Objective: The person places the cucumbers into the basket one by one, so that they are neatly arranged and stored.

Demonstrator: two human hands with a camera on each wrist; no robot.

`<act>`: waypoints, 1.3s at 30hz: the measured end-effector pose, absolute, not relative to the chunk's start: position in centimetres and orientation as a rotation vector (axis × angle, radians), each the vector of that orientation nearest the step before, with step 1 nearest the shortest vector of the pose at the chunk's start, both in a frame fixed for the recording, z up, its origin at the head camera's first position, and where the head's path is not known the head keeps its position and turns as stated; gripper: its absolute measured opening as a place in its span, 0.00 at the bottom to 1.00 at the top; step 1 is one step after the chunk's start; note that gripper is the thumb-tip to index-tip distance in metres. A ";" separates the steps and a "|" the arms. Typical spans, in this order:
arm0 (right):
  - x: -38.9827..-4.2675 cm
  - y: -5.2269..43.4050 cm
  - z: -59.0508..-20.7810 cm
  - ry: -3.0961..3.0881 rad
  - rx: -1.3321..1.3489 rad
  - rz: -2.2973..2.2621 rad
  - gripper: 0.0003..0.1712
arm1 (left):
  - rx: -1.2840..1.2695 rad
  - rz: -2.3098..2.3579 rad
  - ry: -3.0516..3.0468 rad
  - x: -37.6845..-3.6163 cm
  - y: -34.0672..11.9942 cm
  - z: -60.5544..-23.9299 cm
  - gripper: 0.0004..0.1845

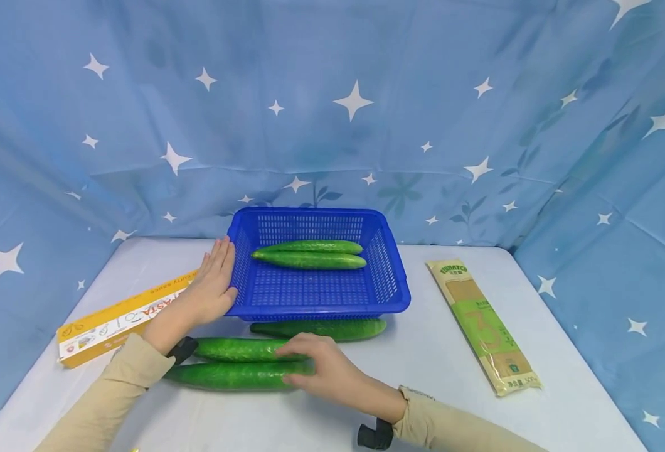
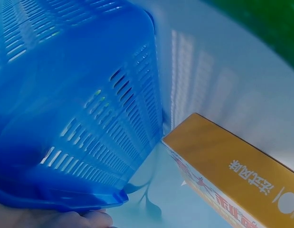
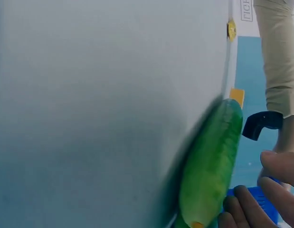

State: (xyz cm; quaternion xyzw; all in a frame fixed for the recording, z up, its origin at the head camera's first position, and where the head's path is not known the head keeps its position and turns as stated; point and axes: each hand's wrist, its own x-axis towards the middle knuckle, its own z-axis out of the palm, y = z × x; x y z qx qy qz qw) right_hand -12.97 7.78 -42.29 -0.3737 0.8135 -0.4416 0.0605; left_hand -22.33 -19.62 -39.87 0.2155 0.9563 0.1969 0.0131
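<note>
A blue plastic basket (image 1: 321, 312) stands at the back of the table with two cucumbers (image 1: 312, 260) inside. My left hand (image 1: 211, 289) rests with straight fingers against the basket's left side. Its fingertips (image 2: 97, 219) show below the basket rim in the left wrist view. Another cucumber (image 1: 327, 329) lies just in front of the basket. Nearer to me, two more cucumbers (image 1: 233, 375) lie side by side. Over their right ends hovers or touches my right hand (image 1: 324, 364), thumb and fingers spread. In the right wrist view a cucumber (image 3: 211, 166) lies beside its fingers; contact is unclear.
A yellow and white pasta box (image 1: 123, 317) lies at the left, partly behind the left forearm. On the right side of the white table (image 1: 428, 376) lies a flat noodle packet (image 1: 485, 326). A blue star-patterned curtain (image 1: 287, 138) hangs behind the basket.
</note>
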 end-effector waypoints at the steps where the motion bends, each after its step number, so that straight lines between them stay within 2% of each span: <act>1: -12.8 7.7 -42.8 2.466 -1.125 -1.311 0.21 | 0.673 0.615 2.978 -22.3 -19.6 -39.9 0.41; 11: -12.6 7.6 -44.3 2.533 -1.100 -1.158 0.21 | 0.674 0.619 2.986 -22.4 -19.7 -40.1 0.41; 26: -13.0 7.8 -44.8 2.606 -1.292 -0.869 0.23 | 0.675 0.615 2.973 -22.5 -19.7 -40.1 0.41; 33: -13.1 8.3 -44.9 2.488 -1.157 -0.935 0.28 | 0.674 0.605 2.973 -22.5 -19.7 -40.2 0.41; 39: -13.2 9.9 -45.2 2.381 -1.046 -1.103 0.27 | 0.677 0.605 2.973 -22.6 -19.7 -40.2 0.41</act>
